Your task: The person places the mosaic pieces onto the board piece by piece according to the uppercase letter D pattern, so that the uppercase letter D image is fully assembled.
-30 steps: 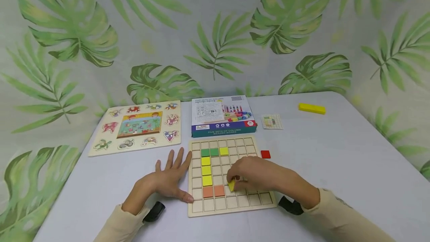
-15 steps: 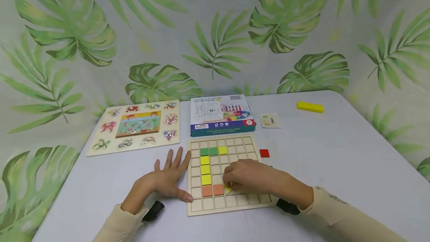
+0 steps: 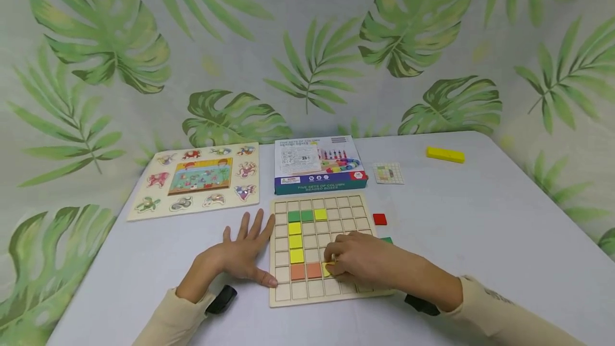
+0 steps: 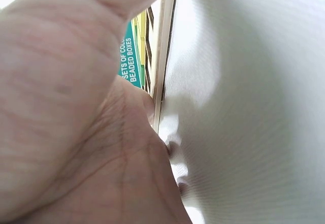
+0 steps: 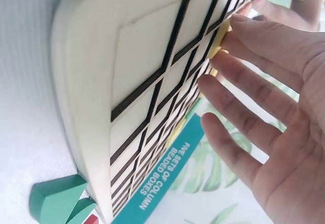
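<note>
A wooden grid board lies on the table, with two green tiles, several yellow tiles and two orange tiles in its cells. My right hand is over the board's lower middle, its thumb and fingertips pinching a yellow tile close beside the orange ones. In the right wrist view that yellow tile shows at the thumb and fingertips, level with the grid. My left hand is spread on the table, thumb and forefinger at the board's left edge.
Right of the board lie a red tile and green pieces, partly behind my right hand. Behind it stand a bead-set box and a small pattern card. A sea-animal puzzle lies back left, a yellow bar back right.
The yellow tile in my right hand has gone from tilted above the board to lying flat in a cell right of the orange tiles. My left hand stays put.
</note>
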`<state>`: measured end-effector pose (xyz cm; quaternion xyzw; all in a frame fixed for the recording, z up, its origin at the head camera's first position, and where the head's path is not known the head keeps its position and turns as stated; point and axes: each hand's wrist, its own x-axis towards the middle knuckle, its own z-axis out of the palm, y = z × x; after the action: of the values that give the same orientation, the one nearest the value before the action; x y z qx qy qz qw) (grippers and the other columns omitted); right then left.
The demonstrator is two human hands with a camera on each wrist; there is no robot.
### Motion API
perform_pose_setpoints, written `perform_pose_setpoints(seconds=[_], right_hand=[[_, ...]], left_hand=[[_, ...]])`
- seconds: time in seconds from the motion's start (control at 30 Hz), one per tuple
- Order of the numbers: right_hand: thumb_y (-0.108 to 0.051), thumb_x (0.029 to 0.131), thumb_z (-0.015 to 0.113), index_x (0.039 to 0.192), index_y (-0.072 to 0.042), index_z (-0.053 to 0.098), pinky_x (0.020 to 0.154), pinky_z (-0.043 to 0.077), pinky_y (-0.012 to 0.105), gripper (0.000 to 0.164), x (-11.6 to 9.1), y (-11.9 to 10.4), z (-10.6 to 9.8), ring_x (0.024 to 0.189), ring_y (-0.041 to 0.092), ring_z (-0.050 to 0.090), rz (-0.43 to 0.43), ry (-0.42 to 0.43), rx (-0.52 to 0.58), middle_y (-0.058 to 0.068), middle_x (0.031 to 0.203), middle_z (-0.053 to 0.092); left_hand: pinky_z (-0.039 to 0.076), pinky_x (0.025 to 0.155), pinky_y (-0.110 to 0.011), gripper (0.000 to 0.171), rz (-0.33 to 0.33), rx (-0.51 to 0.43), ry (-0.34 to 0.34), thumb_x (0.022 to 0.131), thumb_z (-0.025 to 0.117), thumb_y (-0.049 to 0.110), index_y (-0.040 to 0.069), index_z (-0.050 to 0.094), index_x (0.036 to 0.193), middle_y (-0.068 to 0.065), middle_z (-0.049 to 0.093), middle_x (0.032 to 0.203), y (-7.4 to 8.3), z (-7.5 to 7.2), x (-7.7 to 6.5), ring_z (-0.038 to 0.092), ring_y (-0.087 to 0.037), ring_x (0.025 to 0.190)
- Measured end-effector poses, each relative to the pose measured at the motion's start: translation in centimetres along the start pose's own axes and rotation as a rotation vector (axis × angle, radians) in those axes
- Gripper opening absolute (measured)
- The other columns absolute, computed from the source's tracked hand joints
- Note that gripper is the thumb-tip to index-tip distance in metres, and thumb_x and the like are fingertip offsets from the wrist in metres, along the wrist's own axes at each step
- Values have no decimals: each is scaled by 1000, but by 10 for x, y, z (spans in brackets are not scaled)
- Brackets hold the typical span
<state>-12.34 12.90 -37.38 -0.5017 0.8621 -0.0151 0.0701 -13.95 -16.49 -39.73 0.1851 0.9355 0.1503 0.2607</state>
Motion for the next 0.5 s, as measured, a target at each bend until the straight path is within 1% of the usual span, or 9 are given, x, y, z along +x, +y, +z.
perform_pose_setpoints(seconds=[0.07, 0.17, 0.3, 0.5], right_hand=[[-30, 93, 72, 112, -27, 78, 98, 53, 35, 20, -3, -1, -1, 108, 14, 62, 4, -1, -9, -8, 119, 69], [-30, 95, 70, 120, -24, 74, 97, 52, 33, 26, -7, -4, 1, 111, 14, 62, 6, -23, -30, -10, 127, 67], [-31, 97, 67, 131, -23, 68, 99, 51, 34, 35, -11, -8, 3, 116, 15, 61, 8, -57, -48, -12, 137, 62], [-32, 99, 64, 137, -28, 62, 103, 50, 40, 39, -16, -11, 3, 122, 16, 60, 42, -65, 5, -13, 141, 60]], left_hand=[[-7, 108, -80, 136, -1, -1, 3, 69, 81, 65, 11, -3, 162, -20, -17, 166, 0, -1, 1, -21, -47, 150], [-7, 108, -80, 137, -4, -2, 2, 68, 81, 66, 12, -3, 162, -19, -17, 167, 0, 0, 2, -21, -47, 150], [-5, 108, -80, 137, -12, 6, 0, 68, 81, 67, 11, -2, 162, -20, -15, 167, 0, 1, 1, -19, -47, 150], [-6, 109, -80, 137, -7, 6, 2, 68, 81, 66, 11, -2, 162, -20, -15, 167, 0, 1, -1, -20, -47, 150]])
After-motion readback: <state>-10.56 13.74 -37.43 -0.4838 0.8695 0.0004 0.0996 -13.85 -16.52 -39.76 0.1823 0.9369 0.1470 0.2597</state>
